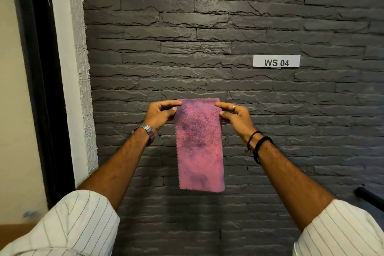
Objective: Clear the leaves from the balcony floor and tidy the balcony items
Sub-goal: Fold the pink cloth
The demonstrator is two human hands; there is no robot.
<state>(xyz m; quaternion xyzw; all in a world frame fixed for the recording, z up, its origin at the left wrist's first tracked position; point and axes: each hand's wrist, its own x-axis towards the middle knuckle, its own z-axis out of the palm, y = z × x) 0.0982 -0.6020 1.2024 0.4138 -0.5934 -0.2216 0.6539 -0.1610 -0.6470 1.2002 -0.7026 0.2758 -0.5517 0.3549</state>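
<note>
While both hands pinch its top corners, the pink cloth (200,145) hangs mid-frame before the dark stone wall (228,27); left hand (161,115) and right hand (234,117) keep it taut, likely for folding.

Cut off at four o'clock by the frame edge: a dark bar (369,196), identity unclear; top corners of pink cloth (199,145) hidden under pinching fingertips.
</note>
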